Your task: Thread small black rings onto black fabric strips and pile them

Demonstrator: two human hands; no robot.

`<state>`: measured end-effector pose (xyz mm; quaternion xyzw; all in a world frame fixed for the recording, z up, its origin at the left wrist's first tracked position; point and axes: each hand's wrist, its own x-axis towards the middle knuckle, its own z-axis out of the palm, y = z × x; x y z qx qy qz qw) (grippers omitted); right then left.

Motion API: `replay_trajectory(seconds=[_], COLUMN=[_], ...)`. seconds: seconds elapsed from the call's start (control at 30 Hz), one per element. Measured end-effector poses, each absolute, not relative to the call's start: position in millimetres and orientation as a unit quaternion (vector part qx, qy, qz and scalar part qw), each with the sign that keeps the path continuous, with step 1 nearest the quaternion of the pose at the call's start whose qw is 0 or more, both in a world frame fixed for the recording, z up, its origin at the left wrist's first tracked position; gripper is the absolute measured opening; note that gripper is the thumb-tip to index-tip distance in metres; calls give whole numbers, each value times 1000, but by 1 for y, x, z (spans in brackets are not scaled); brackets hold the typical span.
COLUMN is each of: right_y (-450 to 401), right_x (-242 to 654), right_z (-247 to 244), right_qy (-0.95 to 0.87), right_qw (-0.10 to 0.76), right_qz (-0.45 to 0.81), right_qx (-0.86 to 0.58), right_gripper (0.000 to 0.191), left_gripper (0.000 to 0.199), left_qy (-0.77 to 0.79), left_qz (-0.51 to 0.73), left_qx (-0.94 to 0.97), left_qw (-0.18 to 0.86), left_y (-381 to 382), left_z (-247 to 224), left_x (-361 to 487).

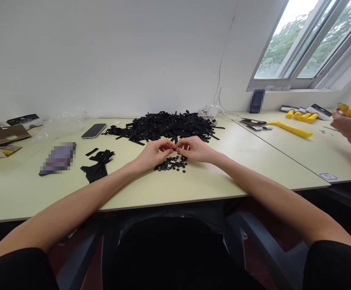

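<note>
- The left hand (151, 155) and right hand (198, 150) are close together mid-frame.
- Their fingers (165, 153) bend inward; I can't tell what they pinch.
- Little black discs (171, 164) lie just below, middle of the frame.
- Black strips (169, 127) pile up above.

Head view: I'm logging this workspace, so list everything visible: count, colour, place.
Wall: one, white, behind
Window: one, grey, upper right
Tables: at least two, pale yellow, adjoining
Strips: uncountable, black, heaped centre and left
Discs: dozens, black, centre front
Phone: one, dark, left
Pixelated things: two, dark, left and right
Bag: one, clear, left
Cardboard: several, brown, far left
Charger: one, white, back centre
Cords: several, white, against wall
Handles: about five, yellow, right
Cards: several, black and white, both sides
Sticker: one, bluish, right
Neighbour's hand: at least one, bare, far right
Sleeves: two, black, lower corners
Left hand: one, bare, centre
Right hand: one, bare, centre
</note>
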<state>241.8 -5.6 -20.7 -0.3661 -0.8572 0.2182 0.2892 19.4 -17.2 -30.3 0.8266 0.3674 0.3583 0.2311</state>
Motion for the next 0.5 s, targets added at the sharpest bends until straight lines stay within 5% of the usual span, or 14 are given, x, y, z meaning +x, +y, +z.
replay_trajectory(seconds=[0.5], right_y=[-4], right_x=[241], right_z=[-22], right_qy=[-856], right_qw=[287], right_qz=[246], right_qx=[-353], right_gripper=[29], left_gripper=[22], left_qy=[406], left_qz=[355], left_qx=[792], left_qw=[285], left_y=[-20], left_z=[-30], left_x=[20])
